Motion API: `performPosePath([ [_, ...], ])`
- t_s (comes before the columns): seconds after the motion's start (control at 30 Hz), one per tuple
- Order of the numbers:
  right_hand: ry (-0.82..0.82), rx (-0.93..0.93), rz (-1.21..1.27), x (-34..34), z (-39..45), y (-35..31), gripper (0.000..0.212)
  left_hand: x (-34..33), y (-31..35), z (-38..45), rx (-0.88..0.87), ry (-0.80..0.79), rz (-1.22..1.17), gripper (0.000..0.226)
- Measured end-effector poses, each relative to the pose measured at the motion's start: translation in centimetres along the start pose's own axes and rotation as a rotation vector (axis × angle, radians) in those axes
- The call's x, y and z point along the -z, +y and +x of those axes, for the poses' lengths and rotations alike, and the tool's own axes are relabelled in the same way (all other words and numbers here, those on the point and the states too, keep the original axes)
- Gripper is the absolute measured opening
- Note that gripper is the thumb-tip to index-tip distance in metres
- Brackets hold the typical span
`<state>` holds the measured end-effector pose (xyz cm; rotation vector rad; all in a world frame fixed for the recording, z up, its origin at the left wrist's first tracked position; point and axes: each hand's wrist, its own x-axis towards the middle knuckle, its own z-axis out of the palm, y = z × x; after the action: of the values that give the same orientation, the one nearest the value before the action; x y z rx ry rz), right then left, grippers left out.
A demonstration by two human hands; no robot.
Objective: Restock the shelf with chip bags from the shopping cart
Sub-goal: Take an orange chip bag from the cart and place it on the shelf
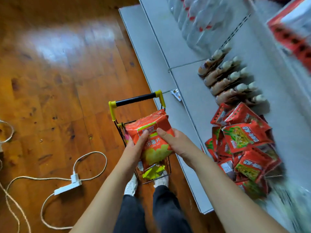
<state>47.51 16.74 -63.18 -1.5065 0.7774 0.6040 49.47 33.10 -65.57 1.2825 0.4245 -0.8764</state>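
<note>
Small shop or shop mock-up: grey metal retail shelf [190,81] stocked in rows with bottles [225,78], red snack packs [244,142], shrink-wrapped water [198,19]. Mini shopping cart [134,105] alongside. Wood plank floor [58,73] with power strip [68,187], so not a big store.

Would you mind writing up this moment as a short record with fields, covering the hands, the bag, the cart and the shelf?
left hand: grips the orange chip bag on its left side
right hand: grips the same bag on its right side
bag position: held above the shopping cart, not yet on the shelf
cart contents: a yellow-green bag lies inside
shelf: grey, to the person's right
shelf stock: red snack bags piled, brown bottles in a row beyond them
floor: white power strip with cable
</note>
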Motion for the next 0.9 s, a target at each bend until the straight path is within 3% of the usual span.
performPosePath([
  [0.1,0.117,0.063,0.082,0.3,-6.3,-2.5,0.048,-2.6,4.2,-4.2,-0.033,-0.044,0.012,0.063],
  [0.3,0.493,0.108,0.233,0.3,-21.3,-3.5,0.026,-7.4,9.3,-15.8,-0.048,-0.342,0.216,0.04],
  [0.47,0.704,0.097,0.383,0.9,-32.5,-2.5,0.027,-12.2,10.5,-23.7,-0.093,-0.47,0.459,0.037],
  [0.53,0.814,0.096,0.41,1.6,-36.0,-1.5,0.036,-14.6,10.3,-26.2,-0.086,-0.545,0.546,0.037],
  [0.7,1.042,0.129,0.583,3.7,-44.8,2.5,0.053,-21.3,7.6,-32.0,-0.168,-0.721,0.765,0.085],
  [0.8,1.135,0.18,0.656,4.6,-50.9,6.2,0.031,-25.3,4.6,-37.2,-0.207,-0.874,0.871,0.073],
  [0.9,1.232,0.194,0.688,5.1,-56.8,11.3,0.031,-28.9,0.1,-42.2,-0.214,-0.998,0.967,0.054],
])
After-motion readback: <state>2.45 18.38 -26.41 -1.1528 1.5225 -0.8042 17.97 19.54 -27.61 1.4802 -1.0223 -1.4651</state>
